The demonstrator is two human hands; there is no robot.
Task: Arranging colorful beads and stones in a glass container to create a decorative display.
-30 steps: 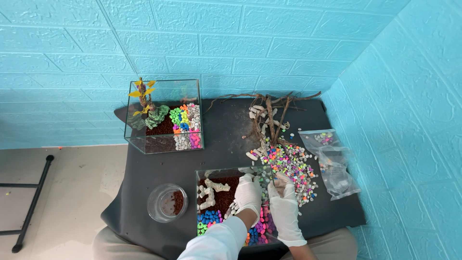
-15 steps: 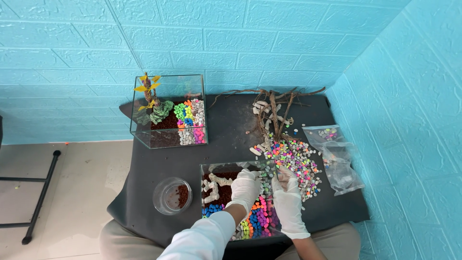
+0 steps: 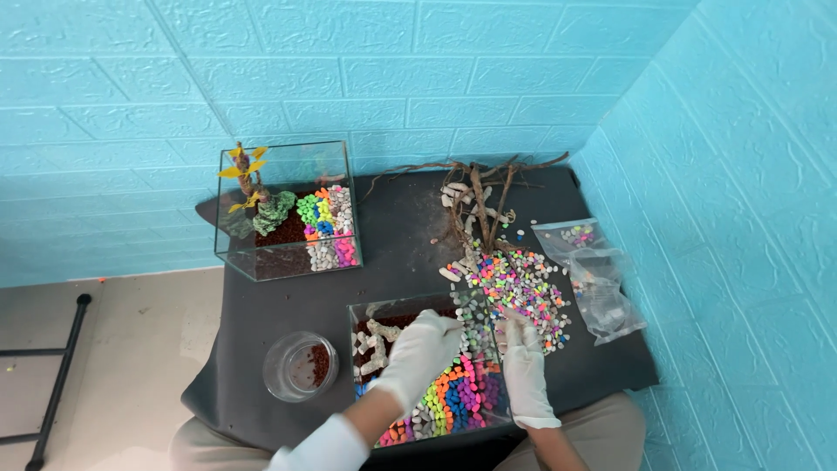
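Seen from above, a person in white gloves works at a dark worktop [image 3: 410, 235] set against blue walls. The left hand [image 3: 420, 349] reaches into a small glass tank [image 3: 427, 371] near the front edge; whether its fingers grip anything cannot be told. The right hand [image 3: 523, 366] rests just beside the tank, fingers narrow, at the edge of a heap of coloured pebbles [image 3: 514, 288]. Inside the tank, pebbles lie in colour bands. To do this well, pebbles are best placed few at a time, keeping bands separate. A second glass tank [image 3: 288, 214] stands further back.
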